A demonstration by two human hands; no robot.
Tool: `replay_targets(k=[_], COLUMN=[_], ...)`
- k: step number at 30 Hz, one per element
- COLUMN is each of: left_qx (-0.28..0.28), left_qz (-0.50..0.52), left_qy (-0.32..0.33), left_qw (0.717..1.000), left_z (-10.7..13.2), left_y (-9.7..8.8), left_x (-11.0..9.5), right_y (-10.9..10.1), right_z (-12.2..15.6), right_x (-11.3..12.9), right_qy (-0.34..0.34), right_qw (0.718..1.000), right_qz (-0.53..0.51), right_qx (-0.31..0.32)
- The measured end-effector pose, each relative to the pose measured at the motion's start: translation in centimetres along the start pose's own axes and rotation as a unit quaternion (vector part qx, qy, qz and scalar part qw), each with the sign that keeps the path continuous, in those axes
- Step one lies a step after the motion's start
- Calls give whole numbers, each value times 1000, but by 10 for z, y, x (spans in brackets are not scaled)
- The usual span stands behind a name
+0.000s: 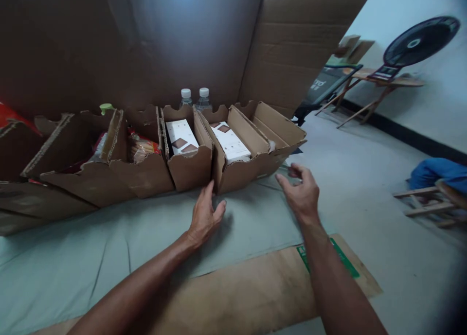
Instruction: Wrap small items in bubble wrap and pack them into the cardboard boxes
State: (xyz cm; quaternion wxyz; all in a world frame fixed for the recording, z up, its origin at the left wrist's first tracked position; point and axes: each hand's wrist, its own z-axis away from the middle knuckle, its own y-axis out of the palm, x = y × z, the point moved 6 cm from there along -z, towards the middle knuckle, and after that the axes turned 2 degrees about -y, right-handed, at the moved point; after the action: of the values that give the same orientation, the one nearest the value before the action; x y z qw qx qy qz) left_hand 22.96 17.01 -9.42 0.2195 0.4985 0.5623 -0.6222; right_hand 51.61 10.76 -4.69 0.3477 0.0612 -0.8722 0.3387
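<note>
- A row of open cardboard boxes stands on a pale cloth (91,257), backed by a tall cardboard wall (164,38).
- The rightmost box (255,150) holds one white carton (230,141) with brown squares on it; its right-hand half looks bare.
- The next box to the left (188,155) holds one similar white carton (181,136).
- Left of that, a third box (140,169) holds a packet of biscuit-like snacks (140,149); the far-left boxes (73,165) hold things too dim to name.
- Two capped water bottles (195,97) stand behind the row, and one green cap (105,108) shows further left.
- The left hand (205,214) lies loose on the cloth, fingers slack, its fingertips just at the near lower edge between the two carton boxes, holding nothing.
- The right hand (299,188) hovers open near the rightmost box's right corner, fingers spread, gripping nothing.
- A flat cardboard sheet (255,291) lies near, under both forearms.
- Open floor spreads right of the boxes toward a fan (419,41) and a folding table (383,79).
</note>
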Motion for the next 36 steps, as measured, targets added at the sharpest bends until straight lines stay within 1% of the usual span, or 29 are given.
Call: replay_targets(k=[1, 2, 3, 5, 7, 11, 15, 17, 18, 20, 22, 23, 24, 25, 26, 27, 29, 30, 31, 32, 33, 34, 35, 36], left_qx=[4, 7, 8, 5, -6, -26, -41, -46, -48, -46, -35, -27, -20, -13, -8, -2, 9, 13, 14, 11, 4, -6, -19, -34], left_qz=[-17, -35, -52, -81, -99, -131, -167, -179, -184, -191, -187, -182, -176, -169, -161, -151, -126, -114, -103, -96, -89, -83, -77, -70], left_qy=[-7, -16, -24, -35, -27, 1, -7, -7, -8, 3, 54, 93, 134, 170, 196, 211, 217, 214, 211, 208, 206, 206, 204, 202], left_qw=[1000, 999, 998, 996, 995, 991, 985, 983, 982, 981, 980, 978, 975, 971, 967, 966, 968, 970, 972, 973, 974, 975, 976, 976], left_z=[-7, -13, -19, -28, -32, -38, -48, -49, -46, -30, 0, 18, 39, 60, 80, 99, 127, 136, 144, 149, 153, 156, 159, 161], left_y=[1, 3, 5, 8, 10, 12, 10, 7, 3, -6, -17, -22, -27, -32, -37, -42, -51, -55, -60, -65, -71, -77, -85, -94], left_x=[0, -1, -1, 0, 0, 1, -1, -3, -3, -2, -1, -1, -1, -2, -2, -2, -1, -1, -1, -1, 0, 0, 1, 1], right_y=[-1, 4, 12, 29, 39, 38, 34, 31, 26, 6, -20, -30, -34, -31, -23, -11, 24, 43, 63, 79, 92, 99, 101, 96], right_z=[-11, -22, -31, -43, -47, -42, -38, -35, -33, -24, -9, 1, 10, 19, 27, 34, 42, 42, 39, 34, 28, 24, 22, 24], right_x=[-11, -21, -27, -33, -33, -31, -33, -32, -30, -19, 8, 29, 53, 81, 111, 142, 197, 219, 235, 247, 255, 260, 262, 262], right_qy=[13, 27, 40, 56, 63, 69, 67, 71, 74, 66, 32, 2, -32, -69, -110, -147, -203, -221, -231, -233, -230, -224, -219, -215], right_qw=[999, 995, 986, 964, 954, 964, 976, 980, 983, 992, 996, 996, 996, 995, 989, 978, 949, 938, 931, 927, 925, 924, 925, 926], right_qz=[-44, -96, -146, -219, -240, -208, -168, -151, -141, -105, -68, -56, -58, -74, -92, -108, -110, -79, -28, 27, 77, 114, 135, 145], right_qx=[3, 27, 66, 138, 169, 152, 119, 107, 95, 29, -54, -76, -64, -22, 40, 106, 215, 254, 280, 292, 294, 289, 280, 273])
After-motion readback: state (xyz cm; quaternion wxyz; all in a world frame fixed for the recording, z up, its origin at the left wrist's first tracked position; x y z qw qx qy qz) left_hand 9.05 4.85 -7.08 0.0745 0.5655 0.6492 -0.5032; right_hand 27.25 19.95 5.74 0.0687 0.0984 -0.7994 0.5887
